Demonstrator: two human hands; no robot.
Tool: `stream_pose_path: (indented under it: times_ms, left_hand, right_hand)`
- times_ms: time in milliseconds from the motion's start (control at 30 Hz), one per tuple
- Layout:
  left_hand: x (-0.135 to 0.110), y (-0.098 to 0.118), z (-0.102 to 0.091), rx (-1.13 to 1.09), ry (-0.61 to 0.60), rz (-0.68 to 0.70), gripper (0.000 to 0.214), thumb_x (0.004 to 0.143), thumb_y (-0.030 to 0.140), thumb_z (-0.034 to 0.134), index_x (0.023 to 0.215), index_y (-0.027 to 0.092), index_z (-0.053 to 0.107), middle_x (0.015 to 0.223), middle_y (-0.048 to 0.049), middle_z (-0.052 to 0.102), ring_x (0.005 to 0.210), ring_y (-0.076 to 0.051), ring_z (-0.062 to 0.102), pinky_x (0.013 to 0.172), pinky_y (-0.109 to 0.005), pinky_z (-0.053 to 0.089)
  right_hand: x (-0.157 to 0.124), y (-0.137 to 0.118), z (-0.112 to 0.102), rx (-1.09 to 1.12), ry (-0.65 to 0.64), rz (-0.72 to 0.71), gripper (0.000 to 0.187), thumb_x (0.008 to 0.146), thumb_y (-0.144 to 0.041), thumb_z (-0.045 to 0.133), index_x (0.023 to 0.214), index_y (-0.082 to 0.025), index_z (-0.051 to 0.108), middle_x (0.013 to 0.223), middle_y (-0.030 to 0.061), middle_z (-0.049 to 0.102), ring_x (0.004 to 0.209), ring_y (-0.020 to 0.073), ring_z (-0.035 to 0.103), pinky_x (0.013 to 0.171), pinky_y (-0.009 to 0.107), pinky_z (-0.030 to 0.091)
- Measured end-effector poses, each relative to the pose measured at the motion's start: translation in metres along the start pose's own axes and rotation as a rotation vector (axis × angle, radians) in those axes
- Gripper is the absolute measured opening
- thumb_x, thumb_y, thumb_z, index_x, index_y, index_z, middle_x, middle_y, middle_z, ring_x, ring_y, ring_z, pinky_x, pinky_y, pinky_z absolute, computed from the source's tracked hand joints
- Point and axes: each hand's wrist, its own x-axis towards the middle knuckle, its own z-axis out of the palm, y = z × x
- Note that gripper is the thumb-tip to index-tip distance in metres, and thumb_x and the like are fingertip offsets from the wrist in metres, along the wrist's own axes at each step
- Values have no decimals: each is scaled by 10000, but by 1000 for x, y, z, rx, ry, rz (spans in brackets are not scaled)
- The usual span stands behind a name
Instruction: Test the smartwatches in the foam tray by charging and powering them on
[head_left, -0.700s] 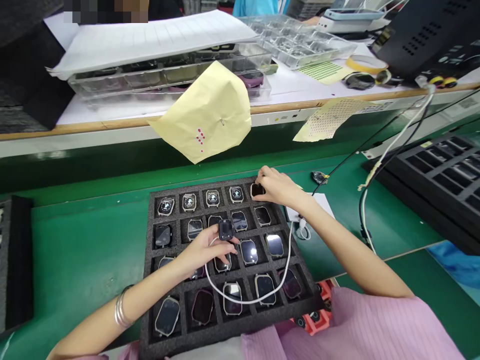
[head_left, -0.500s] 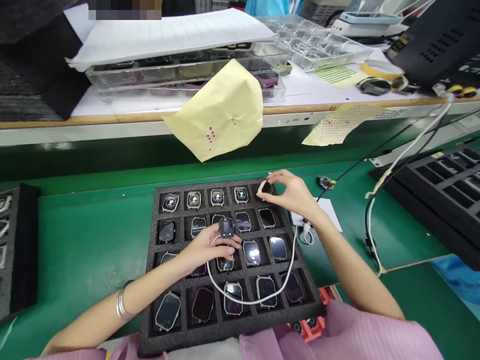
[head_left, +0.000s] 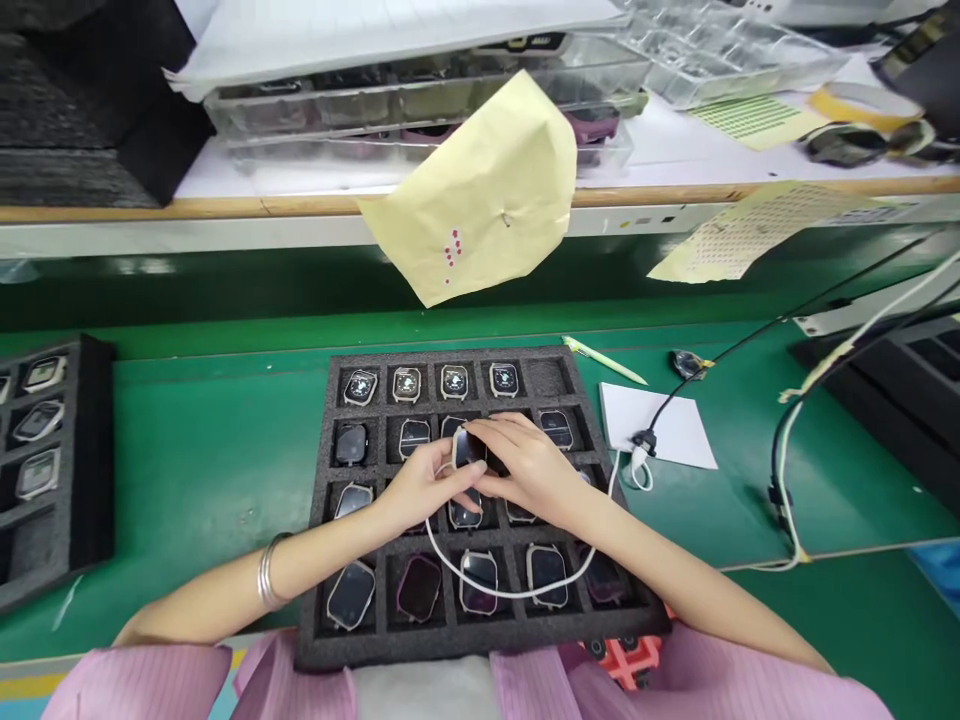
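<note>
A black foam tray (head_left: 315,610) lies in front of me on the green bench, its cells filled with several strapless watch bodies (head_left: 406,384). The far right cell (head_left: 547,378) holds nothing. Both hands meet over the tray's second row. My left hand (head_left: 424,487) pinches a small charging puck on a white cable (head_left: 517,592) that loops over the near rows. My right hand (head_left: 529,470) is closed on a dark watch body (head_left: 469,448) and presses it against the puck.
A second foam tray (head_left: 52,440) with watches sits at the left. To the right lie a white paper (head_left: 664,435), a pen (head_left: 600,360), cables (head_left: 784,480) and black trays (head_left: 900,370). A yellow sheet (head_left: 480,190) hangs from the shelf edge, with clear plastic trays (head_left: 405,100) above.
My right hand lifted a watch body out of the far right cell and carried it back to the puck in my left hand. The view tilted down.
</note>
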Motion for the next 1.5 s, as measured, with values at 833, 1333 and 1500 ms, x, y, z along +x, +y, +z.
stream_pose_path:
  times_ms: [833, 1333, 1500]
  left_hand:
    - [-8, -3, -3, 128, -117, -46, 404, 780, 491, 693, 912, 143, 538, 588, 9, 618, 480, -139, 631, 391, -200, 494]
    - [-3, -10, -2, 290, -33, 91, 335, 817, 431, 672, 967, 132, 642, 849, -32, 646, 794, -173, 567, 750, -286, 452]
    - [-3, -12, -2, 353, -50, 41, 338, 837, 412, 651, 1036, 140, 625, 944, -52, 663, 888, -208, 570, 827, -314, 440]
  right_hand:
    - [-8, -3, -3, 84, 17, -156, 436, 915, -490, 590, 1078, -87, 608, 932, 149, 710, 852, 265, 655, 817, 449, 523]
    - [-13, 4, -4, 130, -52, -111, 361, 909, -386, 631, 1132, -107, 582, 966, 142, 692, 871, 263, 644, 814, 449, 523]
    - [-15, 7, -4, 90, -26, -167, 379, 893, -367, 649, 1109, -60, 593, 932, 154, 698, 855, 273, 642, 808, 445, 527]
